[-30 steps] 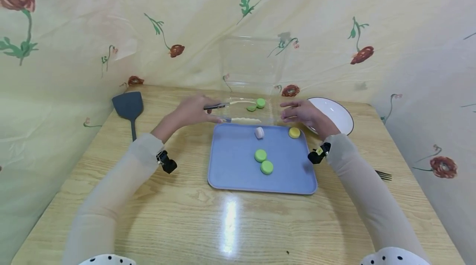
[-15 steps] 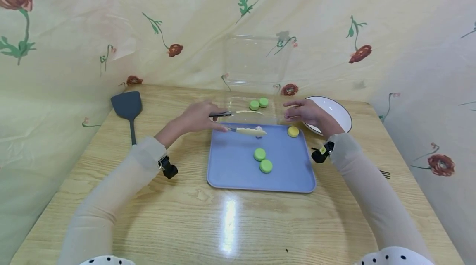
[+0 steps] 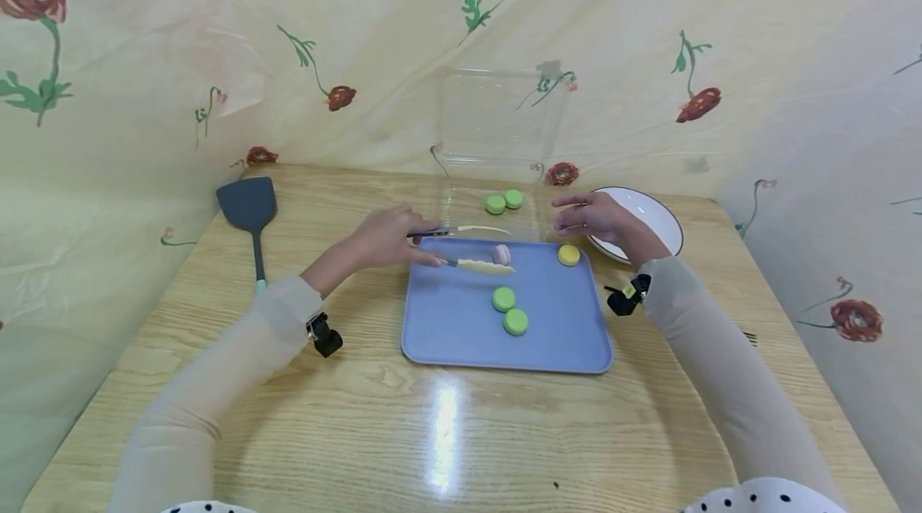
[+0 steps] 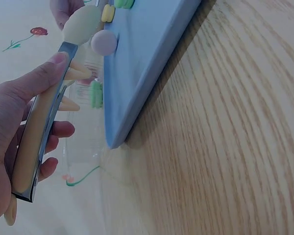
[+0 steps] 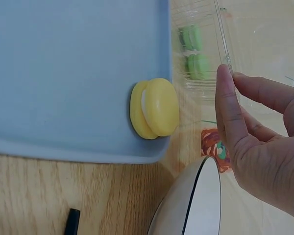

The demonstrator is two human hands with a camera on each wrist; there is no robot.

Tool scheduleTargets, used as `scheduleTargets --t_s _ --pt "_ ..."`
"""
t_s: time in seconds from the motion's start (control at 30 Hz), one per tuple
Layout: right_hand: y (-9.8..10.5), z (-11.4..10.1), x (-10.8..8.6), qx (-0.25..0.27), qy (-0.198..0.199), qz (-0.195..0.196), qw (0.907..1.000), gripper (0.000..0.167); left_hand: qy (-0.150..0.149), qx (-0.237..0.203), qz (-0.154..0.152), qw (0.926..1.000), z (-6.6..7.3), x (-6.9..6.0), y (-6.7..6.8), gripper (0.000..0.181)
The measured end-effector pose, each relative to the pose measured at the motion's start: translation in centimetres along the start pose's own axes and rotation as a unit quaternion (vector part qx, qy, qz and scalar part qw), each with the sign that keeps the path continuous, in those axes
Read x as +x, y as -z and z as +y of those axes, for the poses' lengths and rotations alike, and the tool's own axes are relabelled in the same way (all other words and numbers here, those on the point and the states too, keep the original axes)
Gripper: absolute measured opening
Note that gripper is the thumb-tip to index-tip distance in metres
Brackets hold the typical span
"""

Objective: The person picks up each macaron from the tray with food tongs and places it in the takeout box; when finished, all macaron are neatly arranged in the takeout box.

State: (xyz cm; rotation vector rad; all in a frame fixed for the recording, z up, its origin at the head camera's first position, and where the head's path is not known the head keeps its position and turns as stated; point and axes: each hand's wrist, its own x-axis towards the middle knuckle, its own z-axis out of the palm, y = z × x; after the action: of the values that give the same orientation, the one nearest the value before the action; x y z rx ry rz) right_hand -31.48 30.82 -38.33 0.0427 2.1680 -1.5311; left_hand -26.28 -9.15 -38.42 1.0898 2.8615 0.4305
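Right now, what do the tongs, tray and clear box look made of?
Tongs: shiny, reflective frame, likely metal; smooth cream inserts, probably plastic.
Tray: likely moulded plastic, satin finish, going by even blue colour and rounded corners; coated metal possible.
Clear box: thin glossy plastic, probably; see-through, ribbed walls with highlights.

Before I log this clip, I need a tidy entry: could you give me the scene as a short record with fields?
Left hand: grips cream-and-metal tongs, jaws apart either side of the pale-pink round macaron in the head view; contact unclear
Right hand: pinches the rim of the clear plastic box
Clear plastic box: lid raised; two green round macarons inside
Blue rectangular tray: pale-pink macaron, one yellow round macaron, two more green macarons
Right side: white bowl with dark rim
Left side: dark flat-bladed spatula on the wooden table
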Motion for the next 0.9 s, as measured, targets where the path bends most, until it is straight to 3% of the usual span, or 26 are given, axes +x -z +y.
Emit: scheduleTargets --t_s 0.9 --pt "-0.1 -0.1 0.0 0.000 -0.012 0.005 0.9999 0.061 0.009 0.028 0.030 0.9991 0.5 0.4 -1.8 0.069"
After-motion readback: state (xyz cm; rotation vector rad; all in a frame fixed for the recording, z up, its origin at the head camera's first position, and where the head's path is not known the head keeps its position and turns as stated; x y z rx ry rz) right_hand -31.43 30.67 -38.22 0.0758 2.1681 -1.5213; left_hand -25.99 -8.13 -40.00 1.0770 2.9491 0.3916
